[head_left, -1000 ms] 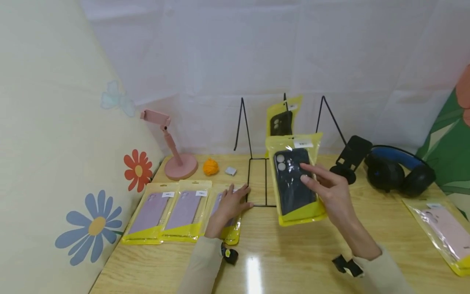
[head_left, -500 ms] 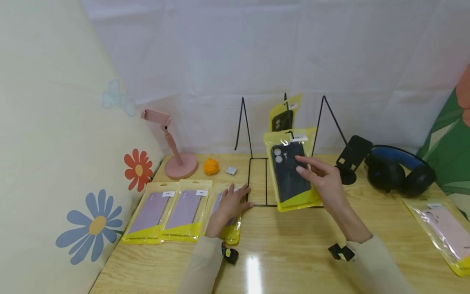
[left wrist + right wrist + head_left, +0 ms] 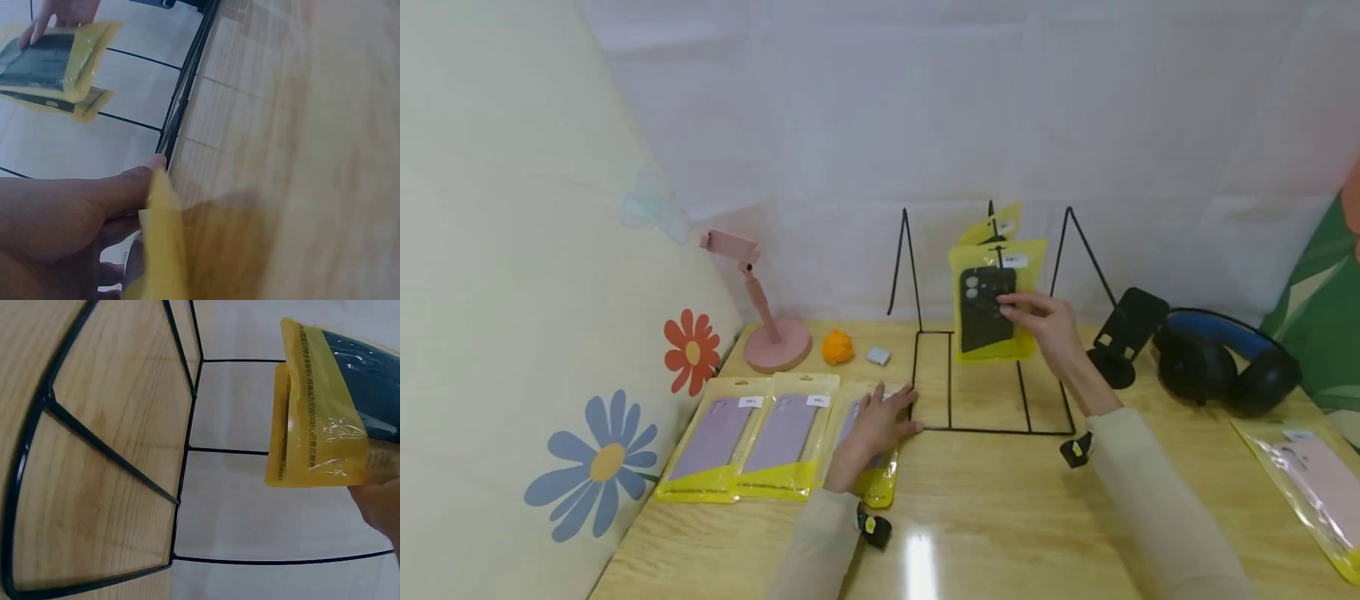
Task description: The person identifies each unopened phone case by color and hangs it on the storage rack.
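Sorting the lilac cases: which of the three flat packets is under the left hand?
The rightmost lilac packet, beside the wire rack; the left hand rests on it.

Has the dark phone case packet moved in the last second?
Yes. The dark case packet in the right hand went up and back, from over the rack's front bar to its hook.

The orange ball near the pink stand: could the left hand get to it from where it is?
Probably yes. The left hand rests on a packaged case, and the orange ball lies just beyond it on the table with nothing between them.
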### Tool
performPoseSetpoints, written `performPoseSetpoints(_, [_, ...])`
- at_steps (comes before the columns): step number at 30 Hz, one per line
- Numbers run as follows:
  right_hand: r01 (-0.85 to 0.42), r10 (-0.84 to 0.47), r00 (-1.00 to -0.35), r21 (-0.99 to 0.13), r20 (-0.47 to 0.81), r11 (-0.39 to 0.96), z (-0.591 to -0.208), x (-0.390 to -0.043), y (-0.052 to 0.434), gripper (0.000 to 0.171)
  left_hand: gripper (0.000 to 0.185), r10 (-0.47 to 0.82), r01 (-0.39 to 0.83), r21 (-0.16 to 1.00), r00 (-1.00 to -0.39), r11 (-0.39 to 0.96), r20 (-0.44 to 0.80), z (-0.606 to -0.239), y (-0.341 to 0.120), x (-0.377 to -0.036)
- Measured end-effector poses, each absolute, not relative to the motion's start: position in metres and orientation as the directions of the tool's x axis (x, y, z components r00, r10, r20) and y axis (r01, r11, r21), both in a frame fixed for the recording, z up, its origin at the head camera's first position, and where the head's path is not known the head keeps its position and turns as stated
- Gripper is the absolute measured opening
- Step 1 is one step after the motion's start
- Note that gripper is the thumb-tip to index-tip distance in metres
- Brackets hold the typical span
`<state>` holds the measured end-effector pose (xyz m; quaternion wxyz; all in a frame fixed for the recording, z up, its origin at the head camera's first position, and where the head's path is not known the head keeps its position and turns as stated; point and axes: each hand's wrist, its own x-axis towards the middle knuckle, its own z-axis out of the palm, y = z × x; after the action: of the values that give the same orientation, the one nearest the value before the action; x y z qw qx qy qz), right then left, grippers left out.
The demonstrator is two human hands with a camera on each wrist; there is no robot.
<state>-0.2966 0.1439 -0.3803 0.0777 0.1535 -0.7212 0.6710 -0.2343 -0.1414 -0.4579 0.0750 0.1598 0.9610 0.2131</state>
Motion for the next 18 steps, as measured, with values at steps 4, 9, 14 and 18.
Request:
performPoseSetpoints(4, [-0.346,-0.148,-0.935,-0.922,0.323,0.171,-0.385,-0.302,0.154,0.03,0.059,0.349,0.285,0.441,-0.935,0.851,-0.069,-0.461,-0.139,-0.232])
performPoseSetpoints(9, [-0.448,-0.241,-0.894,-0.746,0.377,0.493,-0.405,-0.282,0.184,0.022,0.058,0.345,0.292,0.43,-0.937,0.855,-0.05,-0.461,-0.138,-0.232])
performPoseSetpoints(14, [-0.529,-0.363,-0.841,-0.464,0.401,0.711,-0.418,-0.219,0.237,0.023,0.059,0.343,0.286,0.426,-0.937,0.858,-0.062,-0.461,-0.138,-0.233])
performPoseSetpoints(18, [-0.45,-0.317,-0.876,-0.378,0.363,0.809,-0.42,-0.184,0.301,0.025,0.059,0.321,0.265,0.415,-0.944,0.871,-0.072,-0.459,-0.141,-0.235])
